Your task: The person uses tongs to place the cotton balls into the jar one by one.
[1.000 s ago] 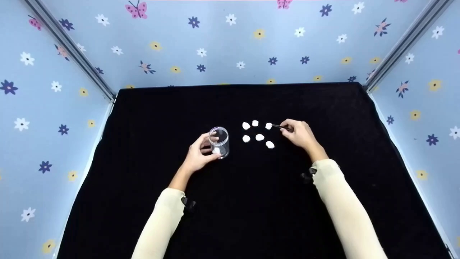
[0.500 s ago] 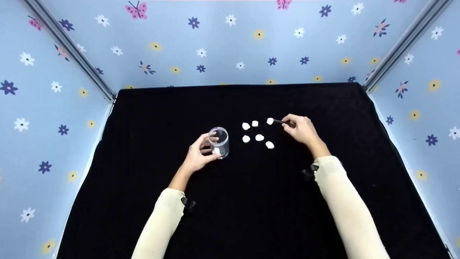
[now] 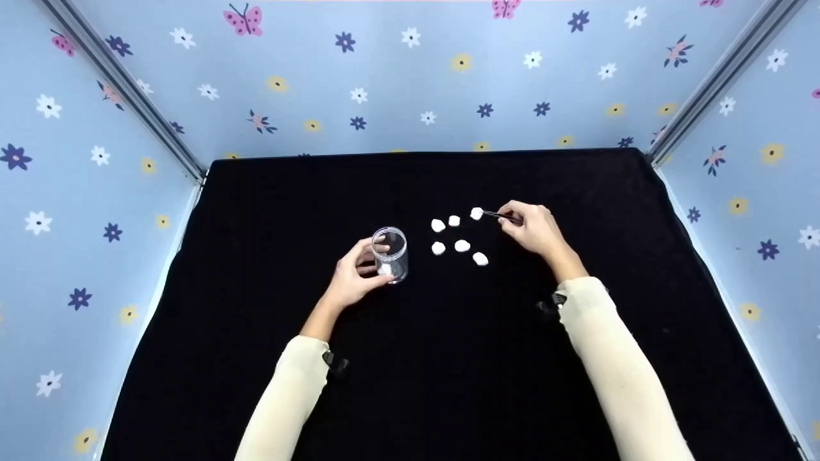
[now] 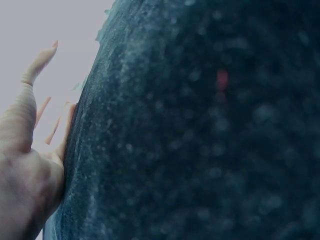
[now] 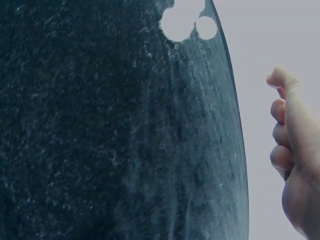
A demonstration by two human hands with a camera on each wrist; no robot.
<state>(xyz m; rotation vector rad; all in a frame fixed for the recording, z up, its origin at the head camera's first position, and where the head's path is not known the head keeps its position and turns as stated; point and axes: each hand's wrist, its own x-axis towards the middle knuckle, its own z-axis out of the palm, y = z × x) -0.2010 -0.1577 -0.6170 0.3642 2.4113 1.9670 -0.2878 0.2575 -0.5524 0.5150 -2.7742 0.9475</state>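
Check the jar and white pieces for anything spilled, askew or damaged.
Nothing stands out. The clear jar looks upright in the left hand, five loose white pieces lie apart on the black cloth, and no spill or breakage shows.

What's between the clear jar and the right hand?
The head view shows five white pieces on the black cloth, and a sixth at the tip of the dark tool the right hand holds.

Booth-like space: flower-print walls, metal corner posts.
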